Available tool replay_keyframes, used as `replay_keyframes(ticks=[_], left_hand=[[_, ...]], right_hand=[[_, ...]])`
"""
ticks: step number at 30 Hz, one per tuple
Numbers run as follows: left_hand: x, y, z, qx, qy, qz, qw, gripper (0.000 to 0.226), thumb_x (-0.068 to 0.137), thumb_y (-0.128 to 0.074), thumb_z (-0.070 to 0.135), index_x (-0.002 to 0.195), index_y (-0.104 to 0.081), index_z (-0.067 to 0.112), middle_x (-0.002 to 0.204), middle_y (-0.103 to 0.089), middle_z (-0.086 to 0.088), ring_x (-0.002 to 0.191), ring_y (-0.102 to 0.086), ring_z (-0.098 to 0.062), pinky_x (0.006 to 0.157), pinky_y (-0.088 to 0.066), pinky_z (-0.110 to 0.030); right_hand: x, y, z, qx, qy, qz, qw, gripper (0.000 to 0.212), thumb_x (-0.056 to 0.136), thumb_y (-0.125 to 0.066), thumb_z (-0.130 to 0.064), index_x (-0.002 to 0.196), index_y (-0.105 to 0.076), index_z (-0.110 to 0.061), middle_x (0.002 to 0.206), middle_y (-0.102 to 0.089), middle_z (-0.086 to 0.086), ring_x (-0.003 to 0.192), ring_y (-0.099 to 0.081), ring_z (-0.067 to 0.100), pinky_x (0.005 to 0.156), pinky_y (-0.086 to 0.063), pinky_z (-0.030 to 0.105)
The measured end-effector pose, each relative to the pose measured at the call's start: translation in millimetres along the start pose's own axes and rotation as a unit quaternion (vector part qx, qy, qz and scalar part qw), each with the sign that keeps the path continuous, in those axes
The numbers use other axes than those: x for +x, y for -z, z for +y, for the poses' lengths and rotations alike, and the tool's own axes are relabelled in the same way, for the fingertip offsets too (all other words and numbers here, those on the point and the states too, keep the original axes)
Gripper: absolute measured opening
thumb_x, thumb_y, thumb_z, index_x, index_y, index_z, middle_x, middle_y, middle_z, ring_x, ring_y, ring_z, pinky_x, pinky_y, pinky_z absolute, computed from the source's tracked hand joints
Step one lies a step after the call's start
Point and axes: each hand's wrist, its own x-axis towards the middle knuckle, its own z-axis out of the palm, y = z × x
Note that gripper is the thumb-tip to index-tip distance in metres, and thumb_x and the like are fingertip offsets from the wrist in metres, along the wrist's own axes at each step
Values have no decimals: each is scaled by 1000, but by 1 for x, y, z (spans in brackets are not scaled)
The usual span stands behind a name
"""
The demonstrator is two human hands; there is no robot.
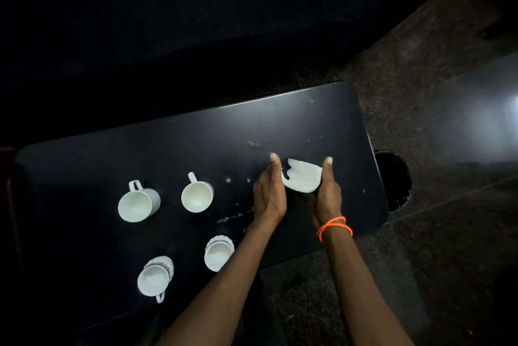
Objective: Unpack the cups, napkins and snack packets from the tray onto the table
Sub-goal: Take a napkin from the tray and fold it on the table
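White ceramic, by the look of it: four cups stand on the dark worktop (84, 166), all mouth-up. Nearest you is the cup with its handle toward you (155, 278), then the ribbed cup (218, 256) just left of your left forearm. Farther back sit the tall mug (138, 202) and the round cup (196, 196), each with its handle pointing away. I would judge them stiff, fairly light, smooth and breakable, so take them by the handle or round the body and set them down gently.

Beyond these, your left hand (269, 194) and right hand (328, 194) hold a white piece (301, 179) between them, one at each side edge, thumbs raised, fingers curled beneath. It looks thin and pale, probably a napkin, though it is too dim to be sure. If so, it is soft, limp and very light; hold it by the edges as you do and lay it flat. An orange bracelet (333, 226) circles your right wrist. No tray is discernible in the dark.
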Motion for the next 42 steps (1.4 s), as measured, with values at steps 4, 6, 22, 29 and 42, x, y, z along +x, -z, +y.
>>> replay_keyframes(ticks=[4,6,22,29,42], left_hand=[[-32,16,-23,0,-20,23,1000,98,84,-18,86,145,-60,22,153,-57,1,143,-48,-11,117,-33,-26],[-43,24,-36,7,-29,28,999,93,86,-20,84,143,-61,22,150,-60,2,139,-50,-6,117,-35,-27],[-53,52,-67,66,-43,6,997,82,95,-28,74,154,-48,21,161,-47,2,150,-39,-10,127,-27,-35],[-48,55,-68,87,-20,-48,995,74,104,-28,66,163,-30,22,171,-29,3,158,-23,-13,130,-15,-36],[-96,200,-4,-34,-122,109,986,75,86,-23,90,110,-72,38,105,-68,28,105,-59,19,101,-47,-18]], right_hand=[[-31,7,31,35,-12,-1,999,66,91,-56,-66,109,-77,-6,105,-79,15,99,-77,29,92,-58,43],[-42,8,48,50,-17,3,999,67,93,-55,-65,115,-74,-4,107,-78,17,102,-76,32,97,-56,46],[-52,3,78,12,-10,-1,1000,60,94,-53,-64,105,-76,-10,97,-81,11,89,-78,26,74,-61,35],[-41,2,75,-2,-31,-2,999,71,88,-54,-71,109,-76,-7,105,-78,17,101,-75,35,95,-58,49],[-128,-100,26,-282,479,25,831,59,95,-55,-59,118,-70,-7,119,-67,15,113,-61,23,99,-37,5]])
